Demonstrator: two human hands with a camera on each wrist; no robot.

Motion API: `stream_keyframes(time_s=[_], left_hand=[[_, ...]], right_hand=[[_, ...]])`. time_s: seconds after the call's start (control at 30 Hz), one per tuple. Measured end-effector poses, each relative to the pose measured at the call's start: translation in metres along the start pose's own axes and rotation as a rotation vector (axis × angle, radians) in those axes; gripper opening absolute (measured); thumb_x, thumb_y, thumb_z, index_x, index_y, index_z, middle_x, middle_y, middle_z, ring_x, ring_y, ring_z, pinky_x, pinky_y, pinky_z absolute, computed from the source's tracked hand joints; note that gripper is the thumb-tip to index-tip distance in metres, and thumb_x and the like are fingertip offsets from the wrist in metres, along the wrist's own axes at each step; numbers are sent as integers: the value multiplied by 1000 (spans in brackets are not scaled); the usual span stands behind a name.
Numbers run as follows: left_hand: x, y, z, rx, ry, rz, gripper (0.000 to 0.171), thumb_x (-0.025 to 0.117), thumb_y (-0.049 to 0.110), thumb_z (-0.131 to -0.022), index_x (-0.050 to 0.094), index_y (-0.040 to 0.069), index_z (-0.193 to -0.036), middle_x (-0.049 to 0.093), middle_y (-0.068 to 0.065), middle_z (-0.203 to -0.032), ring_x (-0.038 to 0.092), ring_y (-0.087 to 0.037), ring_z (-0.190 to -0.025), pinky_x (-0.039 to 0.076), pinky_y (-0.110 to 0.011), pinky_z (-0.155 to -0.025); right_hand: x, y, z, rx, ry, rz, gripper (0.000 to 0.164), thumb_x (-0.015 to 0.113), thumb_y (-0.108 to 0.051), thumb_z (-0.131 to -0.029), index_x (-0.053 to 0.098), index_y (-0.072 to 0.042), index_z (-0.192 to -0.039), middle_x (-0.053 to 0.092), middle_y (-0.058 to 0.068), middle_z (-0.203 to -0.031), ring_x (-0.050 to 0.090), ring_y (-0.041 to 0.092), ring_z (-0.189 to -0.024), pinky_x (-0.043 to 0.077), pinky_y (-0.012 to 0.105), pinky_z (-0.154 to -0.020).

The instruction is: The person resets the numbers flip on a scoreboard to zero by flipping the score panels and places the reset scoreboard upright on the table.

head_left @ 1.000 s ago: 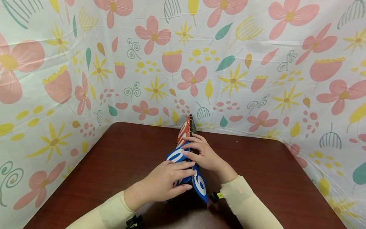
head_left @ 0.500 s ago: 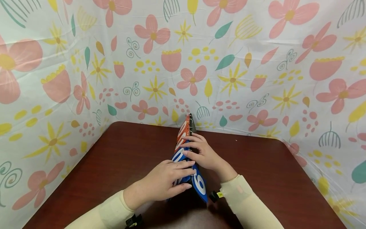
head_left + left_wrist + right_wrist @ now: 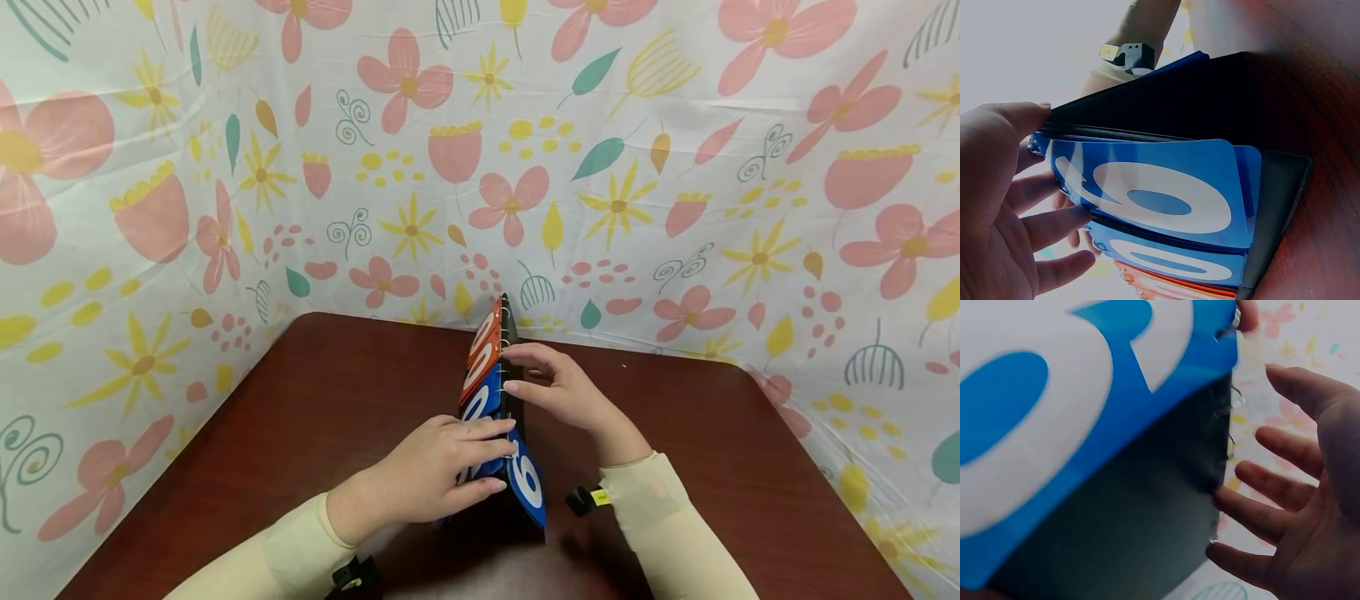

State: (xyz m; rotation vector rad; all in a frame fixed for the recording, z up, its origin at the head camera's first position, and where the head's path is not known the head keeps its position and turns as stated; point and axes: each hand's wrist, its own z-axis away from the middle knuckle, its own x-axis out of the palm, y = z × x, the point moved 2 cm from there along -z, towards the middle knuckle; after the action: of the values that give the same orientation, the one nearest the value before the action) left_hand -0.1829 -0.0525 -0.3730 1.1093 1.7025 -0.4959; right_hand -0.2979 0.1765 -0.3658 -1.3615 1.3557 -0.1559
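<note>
Nearest, pale sleeves (image 3: 288, 554) lead to both hands, a small black device (image 3: 354, 573) strapped beneath the left wrist and a second black device (image 3: 580, 501) just inside the right one. The left hand (image 3: 431, 471) rests across the near end of a flip scoreboard (image 3: 514, 410), its fingers extended and spread over the top edge, its thumb touching the end of the black panel. Right of those fingertips hangs a blue card (image 3: 528, 483) with a curled white digit; left of the board's edge, just beyond the same hand, is a blue zero card (image 3: 477, 404). Farther along, the right hand (image 3: 573, 400) is beside the board's right face, fingers loosely spread and grasping nothing, their tips close to the metal rings (image 3: 1235, 319) on the top edge. Past that hand's fingertips, on the board's left side, are red cards (image 3: 480, 350) with white zeros. The dark brown table (image 3: 360, 375) lies around both hands, and beyond stands a flowered cloth (image 3: 600, 167).
</note>
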Motion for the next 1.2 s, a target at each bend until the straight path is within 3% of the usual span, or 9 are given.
stream_keyframes(time_s=[0.1, 0.2, 0.4, 0.57, 0.67, 0.8, 0.97, 1.03, 1.2], left_hand=[[0, 0, 0, -4, -4, 11, 46, 57, 48, -104, 62, 27, -143, 51, 7, -158, 51, -8, -143, 52, -44, -106], [1, 0, 0, -6, -2, 20, 46, 57, 48, -103, 62, 27, -143, 50, 7, -158, 51, -8, -144, 52, -44, -106], [2, 1, -3, 8, 6, -2, 46, 57, 48, -104, 61, 27, -144, 50, 7, -158, 49, -7, -145, 51, -44, -106], [-1, 0, -3, 13, -3, -9, 49, 54, 52, -104, 60, 26, -145, 50, 7, -158, 49, -6, -144, 51, -44, -107], [-5, -4, -3, 30, 36, -3, 51, 53, 53, -104, 60, 24, -146, 51, 6, -157, 53, -7, -142, 52, -43, -106], [-12, -19, -9, 46, 153, 75, 47, 59, 44, -103, 64, 18, -142, 57, -2, -153, 58, -14, -138, 52, -43, -108], [-16, -50, -25, -105, 217, 344, 40, 64, 33, -102, 68, 13, -136, 62, -5, -147, 55, -18, -141, 48, -47, -114], [-16, -64, -34, -177, 214, 388, 39, 64, 33, -102, 68, 13, -135, 63, -5, -145, 53, -18, -142, 46, -48, -116], [-13, -98, -55, -290, 145, 233, 45, 60, 43, -103, 67, 16, -137, 61, -6, -147, 51, -22, -143, 43, -48, -119]], right_hand=[[-5, 7, 0, 54, 5, -31, 34, 69, -23, -99, 60, -12, -131, 66, 10, -130, 67, 31, -118, 58, 43, -96], [-7, 18, 1, 104, -58, -17, 21, 65, -26, -102, 61, -14, -119, 67, 9, -115, 67, 28, -105, 56, 33, -87], [-6, 32, 14, 192, -253, 13, 25, 56, -33, -107, 63, -9, -111, 68, 20, -109, 66, 34, -101, 57, 42, -92], [-4, 32, 32, 189, -296, 67, 24, 58, -26, -105, 61, -6, -118, 69, 15, -109, 66, 24, -98, 58, 36, -88], [1, 28, 43, 194, -330, 100, 35, 69, -29, -99, 58, -9, -125, 69, 6, -116, 67, 19, -105, 58, 32, -90], [10, 19, 55, 231, -377, 139, 61, 81, -43, -88, 54, -12, -134, 69, -1, -125, 68, 22, -117, 57, 41, -100], [19, 6, 67, 299, -398, 244, 82, 84, -61, -77, 51, -18, -139, 70, -6, -127, 68, 14, -117, 57, 43, -101], [22, 1, 69, 319, -403, 287, 86, 83, -64, -75, 51, -17, -140, 71, -4, -127, 70, 13, -114, 59, 42, -98], [29, -10, 70, 352, -382, 410, 89, 82, -71, -70, 53, -18, -136, 74, -2, -118, 71, 14, -105, 61, 40, -89]])
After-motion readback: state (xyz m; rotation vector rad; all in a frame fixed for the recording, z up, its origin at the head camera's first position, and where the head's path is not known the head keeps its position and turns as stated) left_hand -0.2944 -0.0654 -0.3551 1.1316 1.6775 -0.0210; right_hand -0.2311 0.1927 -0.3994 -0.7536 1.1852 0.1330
